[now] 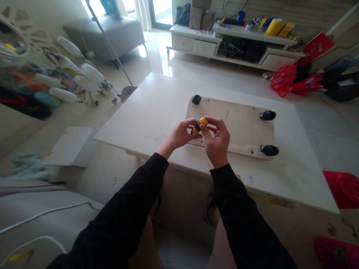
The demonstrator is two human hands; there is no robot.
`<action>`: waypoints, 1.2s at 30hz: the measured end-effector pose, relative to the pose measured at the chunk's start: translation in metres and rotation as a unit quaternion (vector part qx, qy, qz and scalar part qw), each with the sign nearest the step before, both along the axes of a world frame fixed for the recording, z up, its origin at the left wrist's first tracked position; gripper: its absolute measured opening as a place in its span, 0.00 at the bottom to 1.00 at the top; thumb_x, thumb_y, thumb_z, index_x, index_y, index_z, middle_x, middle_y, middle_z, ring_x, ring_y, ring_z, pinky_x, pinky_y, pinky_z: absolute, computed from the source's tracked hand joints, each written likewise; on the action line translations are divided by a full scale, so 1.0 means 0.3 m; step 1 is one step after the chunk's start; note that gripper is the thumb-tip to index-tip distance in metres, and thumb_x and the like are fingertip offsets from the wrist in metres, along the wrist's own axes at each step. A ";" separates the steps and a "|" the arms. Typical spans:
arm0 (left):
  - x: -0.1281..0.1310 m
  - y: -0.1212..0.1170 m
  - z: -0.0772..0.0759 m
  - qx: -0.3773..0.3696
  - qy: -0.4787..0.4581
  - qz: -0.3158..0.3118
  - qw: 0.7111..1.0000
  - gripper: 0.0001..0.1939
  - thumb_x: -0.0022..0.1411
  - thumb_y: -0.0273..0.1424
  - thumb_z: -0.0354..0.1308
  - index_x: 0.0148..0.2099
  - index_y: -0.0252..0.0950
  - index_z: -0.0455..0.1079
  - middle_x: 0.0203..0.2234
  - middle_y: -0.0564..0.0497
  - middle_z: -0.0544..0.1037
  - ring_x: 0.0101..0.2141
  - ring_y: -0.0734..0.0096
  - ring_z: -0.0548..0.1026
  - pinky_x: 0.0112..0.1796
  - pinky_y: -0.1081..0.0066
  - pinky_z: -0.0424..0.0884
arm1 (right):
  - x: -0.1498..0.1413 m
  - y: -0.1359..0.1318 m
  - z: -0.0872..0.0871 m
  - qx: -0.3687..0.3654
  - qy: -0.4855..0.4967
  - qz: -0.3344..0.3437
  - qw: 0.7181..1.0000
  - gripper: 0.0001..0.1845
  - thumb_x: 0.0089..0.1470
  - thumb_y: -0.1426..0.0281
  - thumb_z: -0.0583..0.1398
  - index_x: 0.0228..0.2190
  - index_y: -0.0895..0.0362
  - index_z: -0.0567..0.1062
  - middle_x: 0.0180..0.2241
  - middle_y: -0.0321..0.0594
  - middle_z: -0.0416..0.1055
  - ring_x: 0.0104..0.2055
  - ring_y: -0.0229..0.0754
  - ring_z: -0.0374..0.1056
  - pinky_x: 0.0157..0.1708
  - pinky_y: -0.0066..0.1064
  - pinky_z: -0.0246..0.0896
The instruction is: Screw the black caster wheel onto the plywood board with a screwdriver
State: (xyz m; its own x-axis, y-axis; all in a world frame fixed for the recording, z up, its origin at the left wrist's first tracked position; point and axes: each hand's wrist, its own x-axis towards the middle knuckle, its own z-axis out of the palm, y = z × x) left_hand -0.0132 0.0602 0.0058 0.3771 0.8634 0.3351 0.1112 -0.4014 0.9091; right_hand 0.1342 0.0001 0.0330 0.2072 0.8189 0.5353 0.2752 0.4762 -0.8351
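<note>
A pale wooden board (241, 127) lies flat on the white table (157, 112). Three black caster wheels show on the board: one at the far left corner (196, 99), one at the far right (268, 115), one at the near right (269, 150). Both hands meet over the board's near left corner. My right hand (216, 142) is closed around a screwdriver with a yellow and black handle (199, 124), held upright. My left hand (181, 133) pinches low beside the handle; what its fingers grip is hidden.
A white low cabinet (224, 45) cluttered with items stands at the back. Red bags (291, 80) lie on the floor to the right, a red stool (342, 188) nearer. A white box (71, 145) sits left of the table. A grey sofa (109, 33) is far left.
</note>
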 end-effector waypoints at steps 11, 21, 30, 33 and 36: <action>0.010 -0.001 0.009 0.011 0.012 0.038 0.999 0.09 0.58 0.29 0.73 0.39 0.34 0.77 0.35 0.49 0.83 0.38 0.67 0.81 0.48 0.60 0.80 | 0.001 0.001 -0.007 0.005 -0.006 -0.003 1.000 0.14 0.61 0.56 0.67 0.47 0.44 0.78 0.47 0.37 0.78 0.51 0.44 0.76 0.51 0.43 0.79; 0.003 0.012 0.013 -0.020 -0.024 0.001 1.000 0.11 0.59 0.27 0.71 0.44 0.34 0.78 0.38 0.48 0.84 0.42 0.65 0.82 0.51 0.59 0.79 | 0.006 0.004 -0.011 0.007 -0.029 -0.005 1.000 0.19 0.63 0.57 0.65 0.54 0.43 0.75 0.56 0.39 0.77 0.58 0.47 0.75 0.52 0.45 0.79; 0.006 0.010 0.004 -0.013 -0.025 -0.011 1.000 0.13 0.56 0.25 0.72 0.44 0.34 0.77 0.41 0.48 0.83 0.43 0.66 0.81 0.52 0.59 0.78 | 0.002 0.004 -0.007 -0.007 0.007 -0.006 1.000 0.14 0.63 0.61 0.66 0.50 0.45 0.78 0.50 0.37 0.80 0.53 0.44 0.77 0.50 0.40 0.78; 0.000 0.013 0.003 -0.024 -0.037 -0.042 0.998 0.13 0.59 0.23 0.68 0.47 0.34 0.77 0.42 0.48 0.84 0.45 0.67 0.82 0.54 0.59 0.77 | 0.005 0.003 -0.007 0.013 0.016 0.014 1.000 0.15 0.67 0.65 0.61 0.54 0.45 0.77 0.55 0.39 0.78 0.56 0.45 0.76 0.52 0.41 0.77; 0.002 0.010 0.002 0.001 -0.024 -0.006 1.000 0.10 0.59 0.24 0.68 0.44 0.34 0.78 0.38 0.49 0.84 0.41 0.67 0.82 0.49 0.60 0.78 | 0.001 0.004 -0.010 0.037 -0.007 0.015 0.999 0.17 0.63 0.64 0.65 0.53 0.45 0.78 0.54 0.39 0.76 0.56 0.45 0.74 0.52 0.42 0.77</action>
